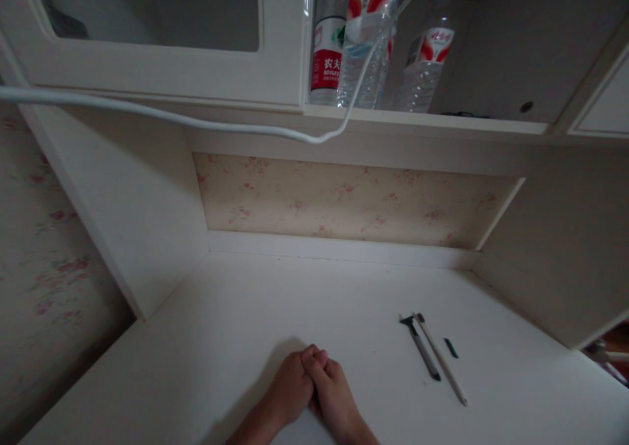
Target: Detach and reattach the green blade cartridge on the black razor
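Observation:
My left hand [289, 387] and my right hand [335, 392] rest together on the white desk [236, 327], near its front edge. Their fingers are curled and pressed against each other, and nothing shows between them. To the right of my right hand lie a dark pen [421, 348], a pale slim pen or refill [442, 361] and a small dark cap [451, 347], all flat on the desk and apart from my hands.
A shelf [422, 122] above the desk holds three plastic water bottles [366, 38]. A white cable [196, 122] hangs across in front of the cabinet. Floral wallpaper [344, 199] backs the desk nook; side panels close it left and right.

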Motion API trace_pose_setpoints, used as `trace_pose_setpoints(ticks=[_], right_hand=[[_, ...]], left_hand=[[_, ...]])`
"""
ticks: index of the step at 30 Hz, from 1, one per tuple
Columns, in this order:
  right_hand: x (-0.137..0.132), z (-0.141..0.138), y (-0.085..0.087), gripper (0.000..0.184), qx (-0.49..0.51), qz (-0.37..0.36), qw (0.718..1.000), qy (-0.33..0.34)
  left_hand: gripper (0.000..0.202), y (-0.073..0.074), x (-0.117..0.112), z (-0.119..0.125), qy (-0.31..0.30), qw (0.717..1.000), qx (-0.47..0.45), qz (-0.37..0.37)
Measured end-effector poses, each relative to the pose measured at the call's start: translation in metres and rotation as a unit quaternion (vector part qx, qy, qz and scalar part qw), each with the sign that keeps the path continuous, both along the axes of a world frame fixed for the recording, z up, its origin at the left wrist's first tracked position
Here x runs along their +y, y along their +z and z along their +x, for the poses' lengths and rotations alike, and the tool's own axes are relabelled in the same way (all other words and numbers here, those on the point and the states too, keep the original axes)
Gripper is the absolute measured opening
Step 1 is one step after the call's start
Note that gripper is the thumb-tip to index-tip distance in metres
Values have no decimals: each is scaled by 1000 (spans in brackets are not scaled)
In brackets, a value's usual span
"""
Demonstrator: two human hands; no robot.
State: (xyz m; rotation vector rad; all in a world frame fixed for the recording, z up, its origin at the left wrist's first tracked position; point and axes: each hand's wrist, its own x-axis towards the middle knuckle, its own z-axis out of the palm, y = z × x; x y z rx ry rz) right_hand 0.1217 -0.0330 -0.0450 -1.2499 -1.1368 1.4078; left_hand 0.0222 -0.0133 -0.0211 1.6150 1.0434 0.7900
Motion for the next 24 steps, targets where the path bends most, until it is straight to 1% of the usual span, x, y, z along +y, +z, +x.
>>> trace_pose_setpoints(ticks=[9, 24], right_hand=[[-1, 0, 6, 58, -17, -9, 1000, -5], [0, -2, 0, 59, -5, 2, 1000, -12]], left_hand=[[35, 3, -1, -1, 2, 1000, -1, -1], [37, 0, 0, 0, 3, 1000, 12, 24]])
